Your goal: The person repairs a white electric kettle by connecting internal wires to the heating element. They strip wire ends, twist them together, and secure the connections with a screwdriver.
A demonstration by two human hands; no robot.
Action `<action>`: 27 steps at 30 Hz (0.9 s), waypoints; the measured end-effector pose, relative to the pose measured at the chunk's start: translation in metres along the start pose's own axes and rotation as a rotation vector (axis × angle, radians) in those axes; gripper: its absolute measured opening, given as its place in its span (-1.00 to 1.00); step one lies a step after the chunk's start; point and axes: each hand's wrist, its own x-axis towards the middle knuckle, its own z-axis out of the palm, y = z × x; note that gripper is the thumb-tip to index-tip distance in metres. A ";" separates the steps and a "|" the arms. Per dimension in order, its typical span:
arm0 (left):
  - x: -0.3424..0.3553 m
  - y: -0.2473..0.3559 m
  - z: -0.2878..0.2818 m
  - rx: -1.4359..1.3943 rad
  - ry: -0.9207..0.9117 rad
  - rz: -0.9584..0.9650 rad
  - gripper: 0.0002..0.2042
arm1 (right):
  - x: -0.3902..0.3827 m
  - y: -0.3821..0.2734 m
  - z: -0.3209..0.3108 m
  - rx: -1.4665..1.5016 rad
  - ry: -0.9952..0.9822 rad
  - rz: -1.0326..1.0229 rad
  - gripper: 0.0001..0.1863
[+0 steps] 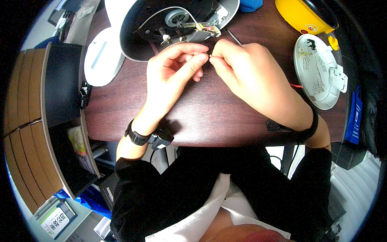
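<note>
My left hand (175, 74) and my right hand (246, 74) meet over the desk, thumbs and index fingers pinched close around something too small to make out. Just beyond them an opened appliance body (137, 36) rests with its dark interior showing a round fitting (176, 19), metal parts and a white wire. A thin dark metal rod (232, 35), perhaps a tool, lies behind my right hand. A bit of red wire (296, 86) shows beside my right forearm. Both wrists wear black bands, the left with a small device (160, 138) on it.
The brown desk (193, 117) bears a white round lid (101, 60) at left, a white plastic casing (316, 72) at right, a yellow pot (300, 16) and a blue cloth (249, 5). Cardboard-brown panels and a dark shelf (62, 88) stand at left, a blue bag (354, 119) at right.
</note>
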 end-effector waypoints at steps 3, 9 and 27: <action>-0.001 0.000 -0.002 0.036 -0.009 -0.035 -0.85 | 0.001 0.000 0.001 -0.052 -0.006 -0.031 -0.88; -0.002 -0.002 -0.001 0.075 0.010 -0.024 -0.85 | 0.004 0.002 -0.001 -0.130 -0.040 -0.175 -0.89; 0.004 -0.002 -0.018 0.005 -0.180 -0.019 -0.86 | 0.008 0.012 -0.008 0.006 -0.098 -0.265 -0.89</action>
